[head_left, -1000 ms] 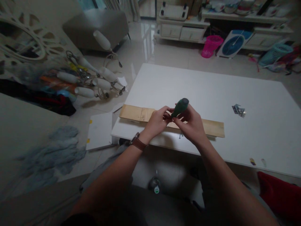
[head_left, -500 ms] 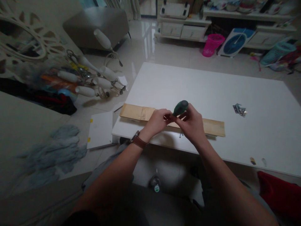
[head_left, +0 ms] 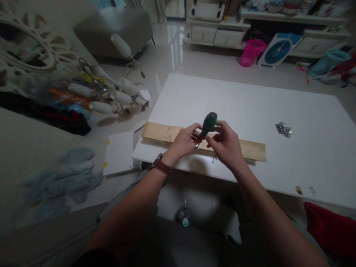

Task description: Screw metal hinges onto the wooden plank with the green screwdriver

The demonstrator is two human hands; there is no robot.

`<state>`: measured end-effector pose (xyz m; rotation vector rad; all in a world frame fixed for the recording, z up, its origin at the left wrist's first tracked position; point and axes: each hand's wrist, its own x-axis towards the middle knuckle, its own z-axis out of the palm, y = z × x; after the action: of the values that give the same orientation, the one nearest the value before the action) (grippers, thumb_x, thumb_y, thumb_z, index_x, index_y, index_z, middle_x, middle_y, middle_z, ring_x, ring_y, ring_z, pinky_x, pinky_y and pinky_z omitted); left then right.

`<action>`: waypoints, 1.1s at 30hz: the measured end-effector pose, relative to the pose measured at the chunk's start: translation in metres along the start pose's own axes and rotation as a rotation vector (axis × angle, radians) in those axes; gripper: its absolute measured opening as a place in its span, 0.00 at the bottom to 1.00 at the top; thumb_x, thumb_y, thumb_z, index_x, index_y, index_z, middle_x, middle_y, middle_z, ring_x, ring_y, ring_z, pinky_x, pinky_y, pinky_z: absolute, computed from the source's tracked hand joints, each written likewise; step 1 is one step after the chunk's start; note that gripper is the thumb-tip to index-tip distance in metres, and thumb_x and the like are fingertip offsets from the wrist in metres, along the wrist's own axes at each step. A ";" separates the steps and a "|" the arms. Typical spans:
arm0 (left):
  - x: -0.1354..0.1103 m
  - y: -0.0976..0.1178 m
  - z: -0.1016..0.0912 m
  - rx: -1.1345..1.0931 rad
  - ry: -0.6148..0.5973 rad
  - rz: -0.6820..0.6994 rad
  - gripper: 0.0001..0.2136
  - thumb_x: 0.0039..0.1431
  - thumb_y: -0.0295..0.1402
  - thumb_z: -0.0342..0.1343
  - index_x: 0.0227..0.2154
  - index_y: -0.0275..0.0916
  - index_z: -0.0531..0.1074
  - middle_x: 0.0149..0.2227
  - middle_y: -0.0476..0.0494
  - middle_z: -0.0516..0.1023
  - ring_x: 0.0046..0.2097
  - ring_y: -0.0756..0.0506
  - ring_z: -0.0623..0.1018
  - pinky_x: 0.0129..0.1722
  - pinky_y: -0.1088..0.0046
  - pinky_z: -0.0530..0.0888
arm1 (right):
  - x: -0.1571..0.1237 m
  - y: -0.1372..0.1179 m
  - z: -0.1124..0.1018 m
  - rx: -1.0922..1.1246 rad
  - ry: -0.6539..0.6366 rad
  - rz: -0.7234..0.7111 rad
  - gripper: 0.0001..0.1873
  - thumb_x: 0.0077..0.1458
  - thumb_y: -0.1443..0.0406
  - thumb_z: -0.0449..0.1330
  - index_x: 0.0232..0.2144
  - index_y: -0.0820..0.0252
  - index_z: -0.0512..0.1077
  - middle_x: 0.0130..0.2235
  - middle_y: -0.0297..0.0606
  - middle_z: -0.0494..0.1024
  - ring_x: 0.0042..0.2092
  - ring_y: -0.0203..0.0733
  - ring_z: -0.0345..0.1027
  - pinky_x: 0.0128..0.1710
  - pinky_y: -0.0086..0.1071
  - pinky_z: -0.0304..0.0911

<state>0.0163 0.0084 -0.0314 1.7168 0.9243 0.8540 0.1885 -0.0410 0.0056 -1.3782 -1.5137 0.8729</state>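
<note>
A screwdriver with a green handle and dark end cap stands nearly upright between my hands. My right hand has its fingers curled about the handle's right side, with the thumb near the handle's lower end. From the other side, my left hand pinches at the foot of the handle; its fingertips are partly hidden. Under them a small shiny metal piece shows against the wooden board. That long, light board lies across the near side of the white table. Screws lie by its front edge.
Loose metal hardware is heaped on the table's right side. Two small items, one a yellow and dark piece, lie by the near right edge. A white panel is left of the table; a clear bottle stands below.
The screwdriver has swung more upright, its handle end shifting left and up. My right fingers have loosened around the handle, and the shiny metal piece beneath my left hand shows more.
</note>
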 end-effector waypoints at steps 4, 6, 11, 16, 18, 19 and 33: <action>-0.002 0.004 0.000 0.028 -0.028 0.025 0.15 0.57 0.17 0.59 0.45 0.39 0.74 0.36 0.47 0.85 0.38 0.48 0.84 0.40 0.73 0.80 | 0.001 -0.002 0.001 -0.062 0.019 -0.030 0.15 0.55 0.58 0.68 0.42 0.55 0.72 0.41 0.35 0.80 0.28 0.34 0.71 0.26 0.33 0.67; -0.002 0.005 0.001 0.041 -0.032 0.042 0.14 0.56 0.18 0.61 0.43 0.39 0.74 0.37 0.47 0.84 0.39 0.47 0.84 0.41 0.72 0.80 | 0.002 -0.002 0.002 -0.099 0.034 -0.050 0.14 0.55 0.56 0.69 0.38 0.55 0.72 0.38 0.33 0.78 0.29 0.35 0.70 0.27 0.33 0.67; -0.002 0.007 0.006 0.113 -0.011 0.056 0.09 0.56 0.20 0.65 0.36 0.38 0.75 0.33 0.48 0.82 0.36 0.48 0.81 0.40 0.71 0.79 | 0.001 0.000 0.005 -0.107 0.067 -0.064 0.16 0.55 0.54 0.71 0.34 0.54 0.70 0.35 0.33 0.75 0.30 0.35 0.68 0.27 0.32 0.65; -0.003 0.009 0.006 0.101 0.030 0.035 0.10 0.57 0.21 0.65 0.39 0.39 0.75 0.31 0.50 0.81 0.34 0.48 0.81 0.38 0.72 0.77 | 0.000 -0.001 0.005 -0.073 0.032 -0.049 0.15 0.53 0.57 0.71 0.36 0.54 0.70 0.33 0.31 0.77 0.29 0.36 0.70 0.26 0.32 0.65; -0.003 0.009 0.005 0.044 0.024 0.011 0.12 0.57 0.20 0.65 0.42 0.39 0.74 0.31 0.50 0.82 0.35 0.48 0.82 0.38 0.73 0.77 | 0.000 -0.002 0.004 -0.048 0.004 -0.059 0.14 0.53 0.61 0.69 0.40 0.53 0.71 0.34 0.30 0.78 0.29 0.36 0.71 0.26 0.31 0.66; -0.003 0.009 0.004 0.011 0.017 -0.003 0.13 0.57 0.20 0.65 0.43 0.39 0.74 0.31 0.50 0.83 0.35 0.48 0.83 0.38 0.74 0.77 | 0.000 -0.002 0.003 -0.040 -0.010 -0.065 0.15 0.52 0.62 0.68 0.42 0.53 0.71 0.35 0.30 0.78 0.30 0.36 0.72 0.27 0.31 0.66; -0.002 0.005 0.006 0.059 0.023 0.033 0.11 0.57 0.20 0.64 0.41 0.39 0.74 0.33 0.50 0.81 0.36 0.49 0.81 0.39 0.73 0.79 | 0.001 -0.003 0.004 -0.073 0.044 -0.016 0.18 0.53 0.53 0.71 0.39 0.53 0.71 0.35 0.32 0.80 0.27 0.36 0.70 0.25 0.33 0.65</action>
<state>0.0214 0.0037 -0.0289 1.7804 0.9468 0.8777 0.1840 -0.0397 0.0070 -1.4269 -1.5341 0.7790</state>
